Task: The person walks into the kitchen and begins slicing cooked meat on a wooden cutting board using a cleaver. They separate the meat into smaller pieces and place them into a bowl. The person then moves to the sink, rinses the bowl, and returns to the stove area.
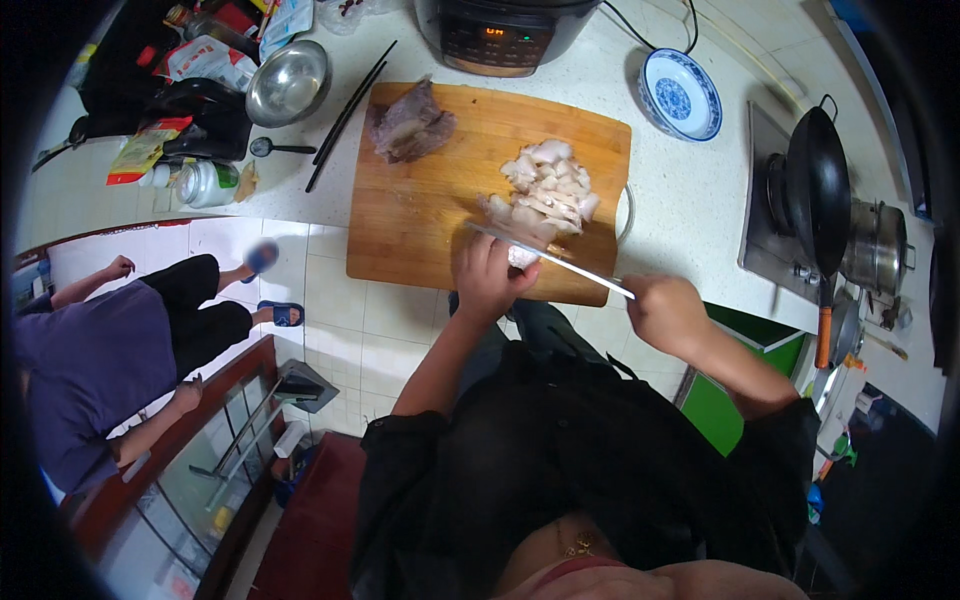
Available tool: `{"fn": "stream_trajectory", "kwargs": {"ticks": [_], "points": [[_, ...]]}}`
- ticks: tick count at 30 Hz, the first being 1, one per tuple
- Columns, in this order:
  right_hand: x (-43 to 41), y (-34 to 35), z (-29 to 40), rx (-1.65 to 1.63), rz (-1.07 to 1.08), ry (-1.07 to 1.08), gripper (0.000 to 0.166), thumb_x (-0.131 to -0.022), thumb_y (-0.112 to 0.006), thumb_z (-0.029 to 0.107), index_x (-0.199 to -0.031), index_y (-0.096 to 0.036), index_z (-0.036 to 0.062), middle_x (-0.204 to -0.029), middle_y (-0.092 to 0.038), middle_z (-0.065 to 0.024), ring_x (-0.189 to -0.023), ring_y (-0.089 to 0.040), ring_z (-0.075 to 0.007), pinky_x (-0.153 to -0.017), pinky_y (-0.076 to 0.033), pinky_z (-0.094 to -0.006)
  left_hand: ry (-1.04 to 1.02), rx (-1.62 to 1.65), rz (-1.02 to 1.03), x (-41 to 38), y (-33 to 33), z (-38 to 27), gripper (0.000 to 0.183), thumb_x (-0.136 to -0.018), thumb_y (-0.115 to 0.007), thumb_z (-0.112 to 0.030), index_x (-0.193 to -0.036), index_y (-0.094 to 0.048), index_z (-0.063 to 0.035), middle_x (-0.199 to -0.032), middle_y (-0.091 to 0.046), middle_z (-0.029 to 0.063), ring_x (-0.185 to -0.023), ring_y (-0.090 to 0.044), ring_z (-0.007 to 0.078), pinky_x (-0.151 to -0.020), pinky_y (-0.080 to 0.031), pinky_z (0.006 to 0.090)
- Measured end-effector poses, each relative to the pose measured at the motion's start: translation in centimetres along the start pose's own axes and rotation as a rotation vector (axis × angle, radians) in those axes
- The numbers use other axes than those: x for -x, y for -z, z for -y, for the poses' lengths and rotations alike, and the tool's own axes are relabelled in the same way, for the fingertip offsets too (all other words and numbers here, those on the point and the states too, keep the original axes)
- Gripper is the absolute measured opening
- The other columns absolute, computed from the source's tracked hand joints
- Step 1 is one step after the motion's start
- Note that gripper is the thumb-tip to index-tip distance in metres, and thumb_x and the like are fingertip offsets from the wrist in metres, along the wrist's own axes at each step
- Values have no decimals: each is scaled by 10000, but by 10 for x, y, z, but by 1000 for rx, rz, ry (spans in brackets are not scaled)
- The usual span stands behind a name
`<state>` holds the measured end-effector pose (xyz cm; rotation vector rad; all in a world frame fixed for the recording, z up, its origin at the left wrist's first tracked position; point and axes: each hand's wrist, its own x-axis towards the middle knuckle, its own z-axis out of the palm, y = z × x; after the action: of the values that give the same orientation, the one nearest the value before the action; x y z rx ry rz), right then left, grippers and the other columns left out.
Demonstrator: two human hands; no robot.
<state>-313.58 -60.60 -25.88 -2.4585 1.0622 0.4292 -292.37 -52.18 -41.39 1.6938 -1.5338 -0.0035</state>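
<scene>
My right hand (669, 315) grips the handle of a kitchen knife (566, 264), whose blade reaches left across the front of a wooden cutting board (427, 210). Beside the blade, my left hand (486, 276) holds a pale piece of meat (523, 257) down on the board; the fingers cover part of it. Just beyond the knife lies a heap of pale meat slices (551, 187). A larger, darker chunk of meat (412, 124) rests at the board's far left corner.
Black chopsticks (351, 116), a small spoon (281, 147) and a steel bowl (289, 84) lie left of the board. Behind it stands an electric cooker (499, 37). A blue-and-white bowl (680, 96) and a wok (817, 191) are to the right. Another person (112, 352) is at left.
</scene>
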Motion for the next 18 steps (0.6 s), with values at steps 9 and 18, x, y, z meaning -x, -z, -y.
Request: {"fn": "stream_trajectory", "kwargs": {"ticks": [9,18], "points": [[-14,0,2,-12,65,-17,162,-737,-561,46,-881,-636,34,-728,-612,-178,-738,-600,-370,-674,-482,-470,-14,28,-17,-3,0,4,416,-618,-779,-270,-922,-588,-61,-1014,-576,120,-922,-576,303,-799,-462,400],[-84,-27,22,-106,42,42,163,-754,-553,116,-848,-645,19,-762,-625,-223,-718,-609,-394,-664,-490,-471,-27,71,5,-3,-1,8,444,-599,-770,-270,-948,-586,-67,-1027,-570,120,-996,-551,341,-855,-442,446]]}}
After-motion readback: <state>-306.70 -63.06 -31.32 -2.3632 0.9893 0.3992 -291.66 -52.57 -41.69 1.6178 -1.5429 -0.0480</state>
